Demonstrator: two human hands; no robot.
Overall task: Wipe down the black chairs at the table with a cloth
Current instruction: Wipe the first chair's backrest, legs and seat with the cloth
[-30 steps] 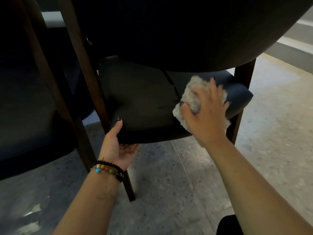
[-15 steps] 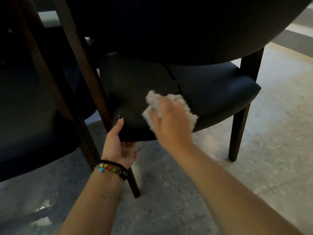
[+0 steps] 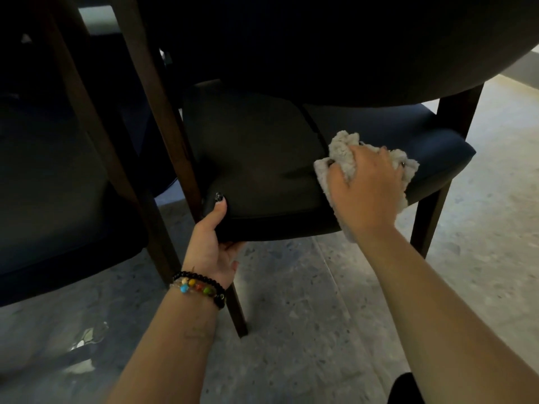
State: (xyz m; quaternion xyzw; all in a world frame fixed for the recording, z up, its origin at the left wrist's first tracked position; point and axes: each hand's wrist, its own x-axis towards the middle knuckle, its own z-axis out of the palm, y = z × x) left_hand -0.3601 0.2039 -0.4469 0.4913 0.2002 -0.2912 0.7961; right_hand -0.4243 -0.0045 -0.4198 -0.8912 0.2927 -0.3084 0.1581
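- Right hand (image 3: pixel 366 188) reaching in from lower right, forearm rising diagonally, palm down, fingers curled and bunched into the cloth (image 3: pixel 344 153), clamped on it and pressing it against the seat.
- Left hand (image 3: pixel 211 243) coming up from below centre, thumb lying on top of the seat's front-left corner, fingers hooked under the seat edge, clamped on that corner.
- Beaded bracelets (image 3: pixel 201 287) round the left wrist: one black strand and one with coloured beads.
- Cloth pale, fluffy, crumpled; mostly beneath and around the right hand, one lobe sticking up beyond the knuckles, another trailing down over the seat's front edge below the wrist; long axis roughly from upper left to lower right.
- Black chair (image 3: pixel 256 158) between and beyond both hands, seat's long axis running left to right, front edge facing the camera; curved backrest looming above the right hand, filling the top of the view.
- Dark wooden legs: one leg (image 3: pixel 233 304) dropping just beside the left hand, two more past the right hand on the far right.
- Second black chair (image 3: pixel 58 199) left of the left hand, only part of the seat and slanted frame visible.
- Count: two chairs, one cloth, two hands.
- Speckled terrazzo floor (image 3: pixel 320 301) below both arms.
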